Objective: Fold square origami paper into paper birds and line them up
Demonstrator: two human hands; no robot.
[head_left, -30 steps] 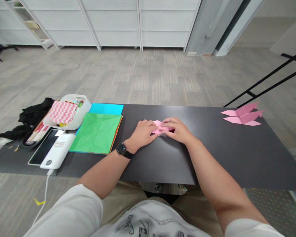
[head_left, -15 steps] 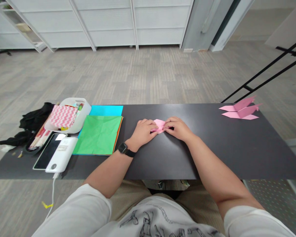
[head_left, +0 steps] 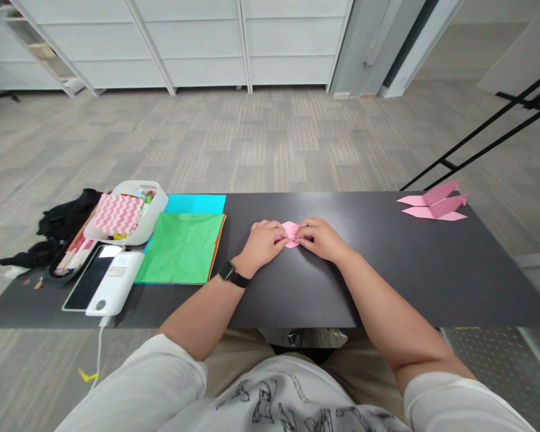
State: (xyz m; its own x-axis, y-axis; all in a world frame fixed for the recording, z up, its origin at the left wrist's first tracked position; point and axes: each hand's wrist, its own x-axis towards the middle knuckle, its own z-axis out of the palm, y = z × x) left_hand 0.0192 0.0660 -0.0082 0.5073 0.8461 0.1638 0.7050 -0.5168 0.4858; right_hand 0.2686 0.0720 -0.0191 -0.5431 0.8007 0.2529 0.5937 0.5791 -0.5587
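Forearms are slanting inward across the near edge of the tabletop, while left hand and right hand, curled nearly closed, are pinching opposite sides of folded pink paper lying nearer the far edge.

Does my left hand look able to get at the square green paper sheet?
Likely yes: nothing seems to cover the square green paper sheet, and only dark tabletop separates it from the left hand, though that hand holds the folded pink paper.
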